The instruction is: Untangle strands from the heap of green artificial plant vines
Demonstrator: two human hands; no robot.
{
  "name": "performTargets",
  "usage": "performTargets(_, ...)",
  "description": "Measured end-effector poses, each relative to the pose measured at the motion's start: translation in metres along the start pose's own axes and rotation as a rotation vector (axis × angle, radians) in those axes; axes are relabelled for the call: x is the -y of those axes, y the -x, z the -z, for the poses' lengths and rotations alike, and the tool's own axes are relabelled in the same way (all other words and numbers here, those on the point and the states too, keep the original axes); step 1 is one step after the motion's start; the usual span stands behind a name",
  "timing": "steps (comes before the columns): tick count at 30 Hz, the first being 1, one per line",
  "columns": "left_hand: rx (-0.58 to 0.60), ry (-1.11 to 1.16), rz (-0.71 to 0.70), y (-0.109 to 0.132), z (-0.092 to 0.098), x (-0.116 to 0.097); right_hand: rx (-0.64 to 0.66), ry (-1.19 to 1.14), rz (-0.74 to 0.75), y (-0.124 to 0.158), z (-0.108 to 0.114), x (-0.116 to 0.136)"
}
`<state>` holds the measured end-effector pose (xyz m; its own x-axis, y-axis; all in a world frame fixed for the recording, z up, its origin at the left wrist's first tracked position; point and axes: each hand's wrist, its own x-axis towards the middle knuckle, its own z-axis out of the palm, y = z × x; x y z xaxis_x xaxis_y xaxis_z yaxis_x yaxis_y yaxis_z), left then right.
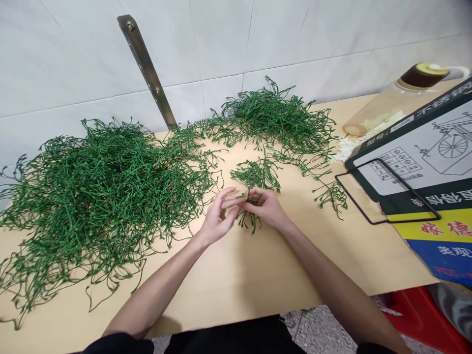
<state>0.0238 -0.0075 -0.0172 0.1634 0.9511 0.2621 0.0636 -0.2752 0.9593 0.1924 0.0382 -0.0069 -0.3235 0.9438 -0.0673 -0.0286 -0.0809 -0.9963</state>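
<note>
Over the middle of the table, my left hand (pixel 220 220) and my right hand (pixel 266 208) meet at the fingertips. My right hand is closed around green plastic stems (pixel 250 221), whose thin ends hang below the fingers. The left thumb and fingers come together at the same stems; how firmly they hold is hard to see. Just beyond the hands lies a small bunch of green stems (pixel 257 173). A large tangled heap of green stems (pixel 99 191) spreads over the left side, and another heap (pixel 276 118) sits at the back against the wall.
A few loose stems (pixel 332 196) lie right of my hands. At the right are a black wire stand (pixel 368 222), a printed cardboard box (pixel 416 162), a tilted clear bottle (pixel 383 105) and white bits (pixel 346 147). A metal bracket (pixel 147 71) rises along the tiled wall. Below is a red stool (pixel 424 314).
</note>
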Motion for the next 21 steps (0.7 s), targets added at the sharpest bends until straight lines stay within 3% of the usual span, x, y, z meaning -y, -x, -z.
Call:
performTargets(10, -0.161, 0.049, -0.016, -0.0014, -0.0048, 0.0075, 0.085, 0.075, 0.016, 0.0006, 0.0007, -0.0048)
performTargets(16, -0.300, 0.083, 0.090, -0.0039, -0.0060, 0.0011, 0.100, 0.094, 0.018, 0.0034, -0.0017, -0.0050)
performTargets(21, -0.296, -0.043, 0.095, -0.0019, -0.0043, 0.0023, 0.098, 0.072, 0.011, 0.0029, -0.0014, -0.0051)
